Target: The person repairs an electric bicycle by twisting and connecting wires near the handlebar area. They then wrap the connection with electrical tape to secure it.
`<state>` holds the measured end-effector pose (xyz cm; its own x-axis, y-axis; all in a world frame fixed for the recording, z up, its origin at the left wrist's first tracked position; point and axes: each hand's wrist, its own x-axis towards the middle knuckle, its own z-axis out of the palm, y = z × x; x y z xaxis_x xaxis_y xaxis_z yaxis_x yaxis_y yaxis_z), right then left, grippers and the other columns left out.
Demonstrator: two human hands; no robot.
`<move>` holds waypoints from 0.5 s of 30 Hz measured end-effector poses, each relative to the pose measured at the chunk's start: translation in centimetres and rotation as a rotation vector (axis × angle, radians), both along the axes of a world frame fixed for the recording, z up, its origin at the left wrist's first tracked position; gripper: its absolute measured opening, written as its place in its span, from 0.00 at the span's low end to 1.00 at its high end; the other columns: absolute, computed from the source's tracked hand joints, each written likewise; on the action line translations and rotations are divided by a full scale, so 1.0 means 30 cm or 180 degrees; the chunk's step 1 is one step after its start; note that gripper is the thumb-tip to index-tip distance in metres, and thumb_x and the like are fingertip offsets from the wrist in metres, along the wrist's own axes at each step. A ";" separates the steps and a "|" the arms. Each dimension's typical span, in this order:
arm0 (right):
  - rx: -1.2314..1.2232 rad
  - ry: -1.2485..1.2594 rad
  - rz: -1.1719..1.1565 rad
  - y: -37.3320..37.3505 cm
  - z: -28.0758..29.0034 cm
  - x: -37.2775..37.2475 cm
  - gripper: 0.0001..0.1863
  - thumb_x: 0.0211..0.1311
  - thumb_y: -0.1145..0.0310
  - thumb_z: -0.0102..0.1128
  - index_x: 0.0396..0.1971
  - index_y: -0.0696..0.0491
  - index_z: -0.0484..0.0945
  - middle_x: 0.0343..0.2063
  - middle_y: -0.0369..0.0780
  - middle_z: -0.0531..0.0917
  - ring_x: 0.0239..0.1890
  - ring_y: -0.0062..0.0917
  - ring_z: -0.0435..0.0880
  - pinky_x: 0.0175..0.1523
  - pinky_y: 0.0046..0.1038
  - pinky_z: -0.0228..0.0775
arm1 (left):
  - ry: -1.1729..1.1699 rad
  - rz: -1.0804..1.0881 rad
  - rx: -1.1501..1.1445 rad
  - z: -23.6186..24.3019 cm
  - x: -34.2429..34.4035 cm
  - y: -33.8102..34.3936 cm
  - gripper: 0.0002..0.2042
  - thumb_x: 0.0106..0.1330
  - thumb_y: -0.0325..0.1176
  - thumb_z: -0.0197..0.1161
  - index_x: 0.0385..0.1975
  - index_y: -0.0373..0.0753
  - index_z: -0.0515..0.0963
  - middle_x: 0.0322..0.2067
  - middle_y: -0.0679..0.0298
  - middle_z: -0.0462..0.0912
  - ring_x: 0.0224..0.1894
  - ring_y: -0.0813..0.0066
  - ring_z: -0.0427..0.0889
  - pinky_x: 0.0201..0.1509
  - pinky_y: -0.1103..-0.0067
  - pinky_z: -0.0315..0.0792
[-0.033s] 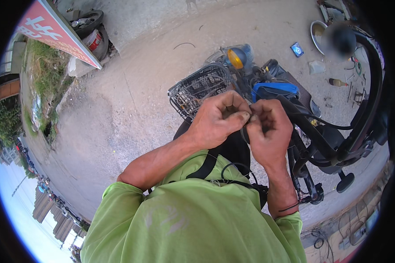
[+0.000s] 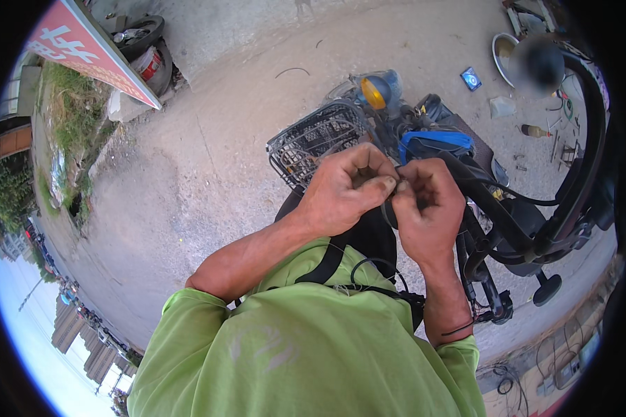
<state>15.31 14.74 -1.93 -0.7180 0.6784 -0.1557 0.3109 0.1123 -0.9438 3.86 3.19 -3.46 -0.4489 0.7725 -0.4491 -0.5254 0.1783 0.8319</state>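
Observation:
My left hand (image 2: 348, 193) and my right hand (image 2: 430, 212) meet in front of my body, fingertips almost touching. Each is closed in a pinch, thumb against curled fingers. Something small and dark shows between the fingertips, too hidden to name. Just beyond the hands stands a two-wheeled vehicle with a black basket (image 2: 282, 154), an orange lamp (image 2: 373, 92) and a blue piece (image 2: 437, 140). Neither hand visibly touches it.
A black tubular frame (image 2: 497, 205) rises close by my right hand. Farther right, a metal basin (image 2: 498, 57), a blue box (image 2: 471, 78), a bottle (image 2: 535, 131) and several tools lie on the ground. At far left are a red sign (image 2: 94, 59) and old tyres (image 2: 161, 69).

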 end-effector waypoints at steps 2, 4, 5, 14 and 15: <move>-0.0029 0.0066 0.0018 0.005 -0.008 0.008 0.09 0.51 0.84 0.61 0.33 0.59 0.75 0.27 0.38 0.77 0.25 0.17 0.77 0.29 0.20 0.71 | -0.0048 0.0017 -0.0012 0.015 -0.003 0.002 0.06 0.66 0.28 0.63 0.36 0.31 0.78 0.32 0.69 0.81 0.34 0.87 0.76 0.36 0.84 0.72; -0.0082 0.0051 0.0037 0.008 -0.009 0.014 0.08 0.52 0.83 0.61 0.32 0.59 0.74 0.26 0.38 0.77 0.24 0.17 0.76 0.28 0.22 0.70 | -0.0072 0.0014 0.0031 0.019 -0.003 0.006 0.06 0.66 0.28 0.63 0.36 0.31 0.78 0.32 0.69 0.81 0.34 0.87 0.76 0.37 0.84 0.72; -0.0031 -0.0096 0.0114 0.011 0.000 0.012 0.08 0.52 0.82 0.61 0.31 0.59 0.73 0.25 0.38 0.77 0.23 0.19 0.76 0.28 0.24 0.70 | -0.0073 0.0008 0.0075 0.019 -0.001 0.008 0.06 0.66 0.27 0.63 0.36 0.31 0.78 0.32 0.69 0.80 0.34 0.87 0.75 0.37 0.84 0.72; 0.0570 -0.0354 0.0498 0.027 0.020 0.009 0.08 0.47 0.80 0.57 0.29 0.58 0.70 0.24 0.44 0.74 0.23 0.36 0.74 0.30 0.34 0.69 | -0.0311 -0.0061 0.0343 -0.025 0.018 0.008 0.06 0.65 0.27 0.63 0.37 0.31 0.79 0.33 0.70 0.80 0.35 0.88 0.74 0.38 0.85 0.72; 0.0593 -0.0343 0.0522 0.028 0.020 0.010 0.08 0.47 0.80 0.57 0.29 0.58 0.70 0.23 0.43 0.74 0.23 0.35 0.74 0.30 0.33 0.69 | -0.0338 -0.0063 0.0385 -0.027 0.018 0.008 0.06 0.65 0.27 0.63 0.37 0.31 0.79 0.33 0.70 0.80 0.35 0.88 0.74 0.38 0.85 0.71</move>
